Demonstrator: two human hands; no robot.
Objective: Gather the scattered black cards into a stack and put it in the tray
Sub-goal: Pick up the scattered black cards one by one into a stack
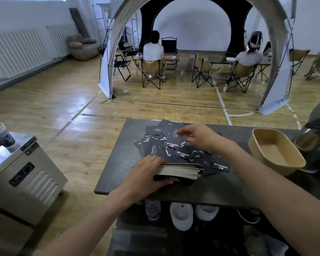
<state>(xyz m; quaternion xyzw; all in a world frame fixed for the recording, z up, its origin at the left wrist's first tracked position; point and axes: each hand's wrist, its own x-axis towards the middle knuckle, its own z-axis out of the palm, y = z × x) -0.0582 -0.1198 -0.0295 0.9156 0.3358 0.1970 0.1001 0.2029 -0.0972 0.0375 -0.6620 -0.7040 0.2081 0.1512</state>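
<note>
Black cards with white print [155, 143] lie scattered and overlapping across the middle of a dark tabletop [118, 163]. A thick stack of gathered cards [181, 171] rests near the front edge, its pale edges facing me. My left hand [146, 172] grips the stack's left end, fingers over the top and thumb underneath. My right hand [198, 135] hovers over the scattered pile farther back, fingertips pinching one black card [174, 137]. A tan paper tray [275, 150], empty, stands on the table to the right of the cards.
A dark kettle-like vessel [316, 143] stands right of the tray. A steel appliance [22, 182] with paper cups [0, 133] on top sits to the left. White cups [181, 215] and a bottle [152, 209] sit on a shelf under the table. Two seated persons and folding chairs are far behind.
</note>
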